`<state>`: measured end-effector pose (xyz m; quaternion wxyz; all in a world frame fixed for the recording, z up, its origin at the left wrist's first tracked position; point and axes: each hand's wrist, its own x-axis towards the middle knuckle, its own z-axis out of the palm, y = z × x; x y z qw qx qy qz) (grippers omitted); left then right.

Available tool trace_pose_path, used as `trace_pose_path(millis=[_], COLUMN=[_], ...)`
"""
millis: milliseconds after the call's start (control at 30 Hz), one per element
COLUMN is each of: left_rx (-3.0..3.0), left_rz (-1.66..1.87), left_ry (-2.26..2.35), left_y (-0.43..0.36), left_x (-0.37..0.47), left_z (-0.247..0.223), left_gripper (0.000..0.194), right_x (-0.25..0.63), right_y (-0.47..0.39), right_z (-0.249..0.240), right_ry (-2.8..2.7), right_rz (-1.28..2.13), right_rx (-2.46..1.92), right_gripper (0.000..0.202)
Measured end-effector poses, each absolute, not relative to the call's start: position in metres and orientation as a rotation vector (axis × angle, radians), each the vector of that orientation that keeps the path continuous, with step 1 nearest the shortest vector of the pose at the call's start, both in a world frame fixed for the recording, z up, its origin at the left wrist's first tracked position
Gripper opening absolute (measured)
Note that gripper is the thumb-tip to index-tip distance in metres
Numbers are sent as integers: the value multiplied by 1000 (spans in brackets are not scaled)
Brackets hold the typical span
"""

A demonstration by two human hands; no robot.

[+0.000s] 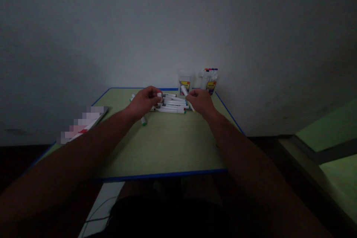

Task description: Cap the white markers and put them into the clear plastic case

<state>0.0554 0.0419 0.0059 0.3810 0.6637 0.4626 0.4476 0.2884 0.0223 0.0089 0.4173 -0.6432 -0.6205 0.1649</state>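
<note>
My right hand [201,101] is closed round a white marker [183,90], which slants up to the left with its yellowish end low near the table. In my left hand [144,100], fingers pinch another white marker [159,95] with a reddish end; most of it is hidden by the hand. Between and beneath the hands lies a loose pile of white markers [173,108] with coloured ends. A green-ended marker [143,121] pokes out below my left wrist. Just behind my right hand stands a clear plastic case [185,76] with a yellow and red label.
A second clear case [208,80] holds several upright markers at the table's back right corner. On the left of the blue-edged table [156,152] lies a flat item, blurred out [83,124]. The wall [156,29] rises right behind the table.
</note>
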Motion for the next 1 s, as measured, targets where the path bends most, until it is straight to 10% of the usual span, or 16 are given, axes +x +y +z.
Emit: trace_pose_path(millis=[267,733,1000], left_rx=[717,650,712], left_rz=[1277,1275,1284], left_ry=[864,800,827], left_y=[2,0,0], left_x=[37,29,27], left_z=[6,7,7], left_gripper=[21,17,18], right_x=[280,271,271], right_y=[23,13,14], right_z=[-3,-1,1], right_ry=[-1572,-1400,-1194], right_rz=[509,961,1384], right_rx=[-1482,-1324,-1107], right_gripper=[7,6,51])
